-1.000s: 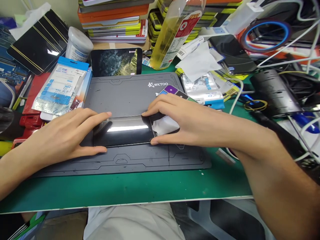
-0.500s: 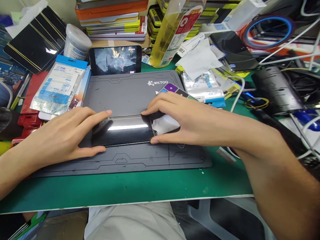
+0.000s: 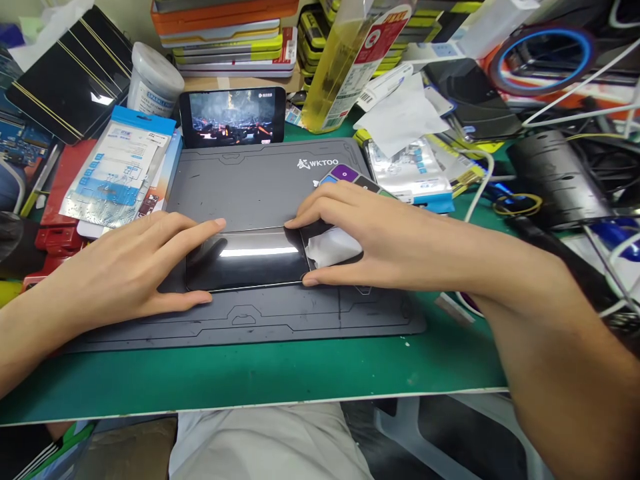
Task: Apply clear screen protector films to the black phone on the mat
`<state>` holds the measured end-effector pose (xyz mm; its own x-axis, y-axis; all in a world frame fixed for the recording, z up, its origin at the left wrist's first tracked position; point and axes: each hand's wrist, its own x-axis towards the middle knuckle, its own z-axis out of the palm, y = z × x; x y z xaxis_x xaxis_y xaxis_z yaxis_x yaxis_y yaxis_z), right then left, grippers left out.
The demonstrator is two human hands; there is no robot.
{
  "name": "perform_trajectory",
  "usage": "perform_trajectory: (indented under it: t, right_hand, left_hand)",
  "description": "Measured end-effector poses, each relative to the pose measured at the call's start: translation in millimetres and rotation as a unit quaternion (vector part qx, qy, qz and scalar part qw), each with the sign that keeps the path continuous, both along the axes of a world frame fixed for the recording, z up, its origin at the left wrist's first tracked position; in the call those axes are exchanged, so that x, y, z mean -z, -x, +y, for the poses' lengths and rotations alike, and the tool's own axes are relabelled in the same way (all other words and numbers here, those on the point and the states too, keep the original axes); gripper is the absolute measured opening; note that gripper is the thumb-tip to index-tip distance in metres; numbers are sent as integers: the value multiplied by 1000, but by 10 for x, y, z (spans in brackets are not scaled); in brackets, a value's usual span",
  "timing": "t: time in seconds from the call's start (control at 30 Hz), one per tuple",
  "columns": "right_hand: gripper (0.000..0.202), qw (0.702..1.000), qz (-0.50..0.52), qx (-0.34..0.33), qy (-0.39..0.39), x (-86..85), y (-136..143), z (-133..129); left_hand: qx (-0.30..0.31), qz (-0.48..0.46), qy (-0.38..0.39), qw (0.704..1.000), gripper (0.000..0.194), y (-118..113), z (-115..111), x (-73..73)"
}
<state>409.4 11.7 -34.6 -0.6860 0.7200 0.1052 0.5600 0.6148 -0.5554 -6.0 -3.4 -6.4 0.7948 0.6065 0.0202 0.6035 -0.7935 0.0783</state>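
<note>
A black smartphone (image 3: 250, 263) lies flat, glossy side up, on a grey work mat (image 3: 235, 180). A bright streak of light reflects along its screen. My left hand (image 3: 135, 267) grips its left end, with the index finger on the far edge and the thumb at the near edge. At the other end, my right hand (image 3: 360, 233) pinches the long edges close to the right corners, between fingers and thumb. A crumpled white wipe or tissue (image 3: 334, 248) lies under my right palm, partly hidden, on something dark. What lies beneath the phone is hidden.
A second phone (image 3: 233, 119) playing a video leans at the mat's back edge. Behind it stand stacked boxes (image 3: 227, 50) and a yellow bottle (image 3: 345, 73). Packets (image 3: 117, 170) and a white tub (image 3: 155, 80) are at left. Cables, tape (image 3: 543, 60) and papers crowd the right.
Both hands keep the same hold on the phone, which stays in place on the mat. The view shifts very slightly, and the picture on the second phone's screen has changed.
</note>
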Motion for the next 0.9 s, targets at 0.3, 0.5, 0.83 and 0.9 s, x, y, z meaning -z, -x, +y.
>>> perform_trajectory:
  t: [0.3, 0.5, 0.83, 0.9]
  right_hand:
    - [69, 1000, 4, -2, 1, -14, -1, 8]
    - [68, 1000, -9, -6, 25, -84, 5, 18]
    - [66, 1000, -7, -8, 21, -86, 1, 24]
    - [68, 1000, -6, -6, 25, -96, 2, 28]
  left_hand:
    - [-12, -11, -19, 1000, 83, 8, 24, 35]
    - [-22, 0, -3, 1000, 82, -10, 5, -17]
    - [22, -4, -42, 999, 82, 58, 64, 68]
    - [20, -11, -30, 999, 81, 54, 61, 67]
